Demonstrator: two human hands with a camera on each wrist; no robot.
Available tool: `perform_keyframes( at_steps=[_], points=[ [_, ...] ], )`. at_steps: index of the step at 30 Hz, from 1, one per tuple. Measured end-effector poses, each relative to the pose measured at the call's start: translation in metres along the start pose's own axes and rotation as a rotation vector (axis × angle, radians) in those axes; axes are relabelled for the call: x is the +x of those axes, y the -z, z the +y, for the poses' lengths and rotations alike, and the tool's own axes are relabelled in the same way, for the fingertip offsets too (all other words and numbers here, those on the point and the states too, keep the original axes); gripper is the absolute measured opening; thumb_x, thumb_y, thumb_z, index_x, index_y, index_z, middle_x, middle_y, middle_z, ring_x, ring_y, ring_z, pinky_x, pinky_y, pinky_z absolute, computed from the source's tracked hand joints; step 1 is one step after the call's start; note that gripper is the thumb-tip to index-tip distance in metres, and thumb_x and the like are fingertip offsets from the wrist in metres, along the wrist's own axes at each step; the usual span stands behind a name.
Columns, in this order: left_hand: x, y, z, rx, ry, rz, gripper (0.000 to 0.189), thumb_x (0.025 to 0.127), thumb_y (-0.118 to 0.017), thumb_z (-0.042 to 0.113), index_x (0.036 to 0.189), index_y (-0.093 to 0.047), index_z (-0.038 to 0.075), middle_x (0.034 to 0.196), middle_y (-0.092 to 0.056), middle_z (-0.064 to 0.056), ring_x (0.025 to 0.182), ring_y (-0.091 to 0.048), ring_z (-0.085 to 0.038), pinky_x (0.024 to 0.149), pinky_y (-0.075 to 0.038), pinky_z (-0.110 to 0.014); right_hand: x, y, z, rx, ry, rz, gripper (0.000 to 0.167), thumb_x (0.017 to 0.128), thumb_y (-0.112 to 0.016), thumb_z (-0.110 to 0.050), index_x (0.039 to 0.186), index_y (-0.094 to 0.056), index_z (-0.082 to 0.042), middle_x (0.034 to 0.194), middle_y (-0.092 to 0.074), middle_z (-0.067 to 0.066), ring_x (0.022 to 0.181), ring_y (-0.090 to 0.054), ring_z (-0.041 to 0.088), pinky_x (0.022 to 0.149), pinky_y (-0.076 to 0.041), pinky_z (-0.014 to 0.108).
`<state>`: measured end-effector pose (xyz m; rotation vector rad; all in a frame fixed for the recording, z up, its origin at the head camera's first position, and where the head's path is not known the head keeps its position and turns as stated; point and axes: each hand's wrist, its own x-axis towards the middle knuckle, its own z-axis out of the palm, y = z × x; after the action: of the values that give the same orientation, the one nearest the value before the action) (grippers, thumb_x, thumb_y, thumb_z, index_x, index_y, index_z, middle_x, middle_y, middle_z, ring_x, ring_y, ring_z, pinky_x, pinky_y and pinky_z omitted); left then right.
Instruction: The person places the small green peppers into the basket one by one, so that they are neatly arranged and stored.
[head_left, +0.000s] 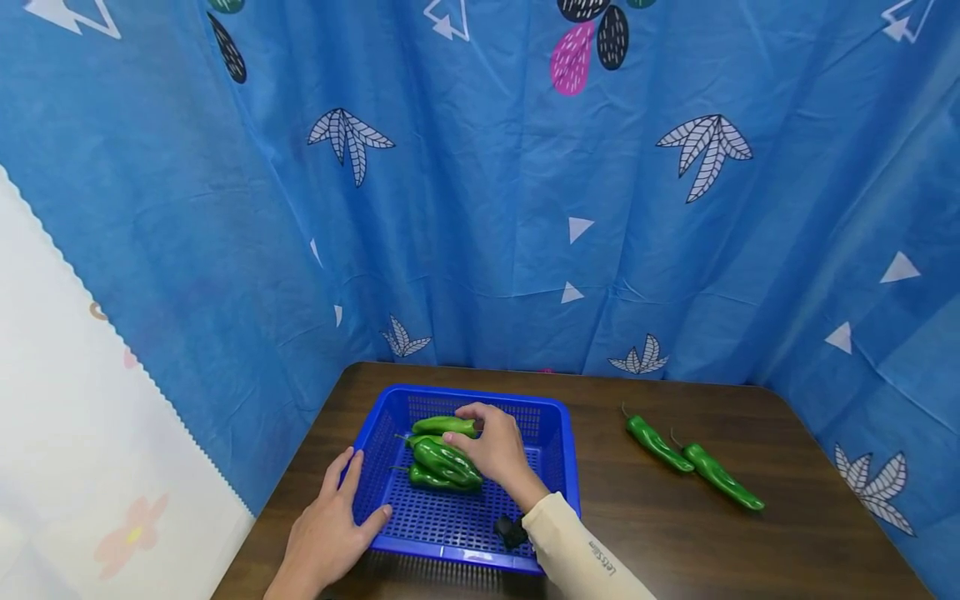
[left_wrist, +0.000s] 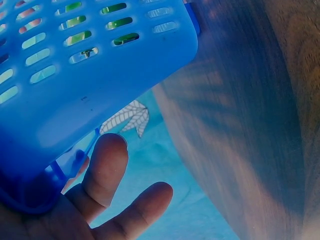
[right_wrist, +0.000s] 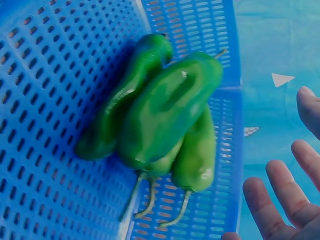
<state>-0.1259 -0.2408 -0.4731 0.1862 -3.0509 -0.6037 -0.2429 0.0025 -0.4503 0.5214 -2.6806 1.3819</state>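
Observation:
A blue plastic basket [head_left: 450,521] with slotted walls stands on the table. Several green peppers [head_left: 447,461] lie together in its left half, the glossy ones overlapping. My right hand [head_left: 491,442] is over the basket beside the rearmost pepper [head_left: 442,426]. The right wrist view shows its fingers [right_wrist: 287,200] spread and apart from the pile of peppers [right_wrist: 170,110], holding nothing. At the basket's left rim, my left hand [head_left: 326,525] rests with thumb and index finger extended. In the left wrist view, its loose fingers [left_wrist: 107,165] lie along the outer basket wall [left_wrist: 100,95].
Two long green peppers, one farther back [head_left: 658,443] and one nearer [head_left: 722,477], lie on the brown wooden table [head_left: 637,525] right of the basket. A patterned blue curtain [head_left: 480,208] hangs behind the table. A white floral cloth [head_left: 90,433] is at the left.

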Motion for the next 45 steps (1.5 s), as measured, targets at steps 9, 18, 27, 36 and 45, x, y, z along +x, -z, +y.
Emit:
perform_keyframes(
  at_steps=[9, 18, 27, 36, 45],
  points=[
    [0.000, 0.000, -0.002, 0.009, 0.007, -0.017, 0.100, 0.086, -0.065, 0.066, 0.161, -0.025, 0.013, 0.166, -0.016, -0.009, 0.101, -0.071, -0.033, 0.056, -0.049, -0.038, 0.002, 0.015, -0.008, 0.025, -0.021, 0.045, 0.042, 0.083, -0.081, -0.041, 0.119, -0.073, -0.020, 0.119, -0.072, -0.003, 0.107, -0.068, 0.026, 0.085, -0.054, 0.042],
    [0.002, -0.003, -0.002, 0.015, -0.004, -0.009, 0.100, 0.086, -0.065, 0.066, 0.160, -0.025, 0.012, 0.166, -0.016, -0.009, 0.100, -0.071, -0.033, 0.056, -0.049, -0.038, -0.004, 0.037, -0.019, -0.036, -0.003, 0.093, 0.043, 0.083, -0.082, -0.041, 0.120, -0.072, -0.022, 0.121, -0.071, -0.002, 0.109, -0.066, 0.026, 0.086, -0.054, 0.044],
    [0.001, -0.002, -0.002, 0.020, 0.002, -0.019, 0.100, 0.086, -0.065, 0.066, 0.160, -0.025, 0.012, 0.166, -0.016, -0.010, 0.094, -0.071, -0.030, 0.053, -0.046, -0.036, -0.012, 0.068, -0.017, -0.065, 0.000, 0.187, 0.044, 0.082, -0.083, -0.039, 0.121, -0.072, -0.023, 0.122, -0.070, -0.001, 0.111, -0.066, 0.025, 0.088, -0.055, 0.046],
    [0.001, -0.002, -0.001, 0.025, -0.003, -0.020, 0.100, 0.086, -0.064, 0.066, 0.160, -0.025, 0.011, 0.166, -0.016, -0.011, 0.098, -0.071, -0.034, 0.055, -0.048, -0.038, -0.021, 0.102, -0.009, -0.124, -0.012, 0.260, 0.045, 0.083, -0.082, -0.040, 0.122, -0.071, -0.023, 0.125, -0.069, 0.001, 0.114, -0.065, 0.024, 0.090, -0.054, 0.048],
    [0.000, 0.000, -0.002, 0.022, 0.002, -0.025, 0.100, 0.087, -0.063, 0.067, 0.160, -0.025, 0.010, 0.166, -0.016, -0.011, 0.100, -0.070, -0.035, 0.055, -0.048, -0.039, -0.026, 0.146, 0.014, -0.149, -0.027, 0.370, 0.047, 0.083, -0.083, -0.038, 0.122, -0.071, -0.015, 0.123, -0.070, 0.008, 0.111, -0.063, 0.030, 0.090, -0.051, 0.049]
  ],
)
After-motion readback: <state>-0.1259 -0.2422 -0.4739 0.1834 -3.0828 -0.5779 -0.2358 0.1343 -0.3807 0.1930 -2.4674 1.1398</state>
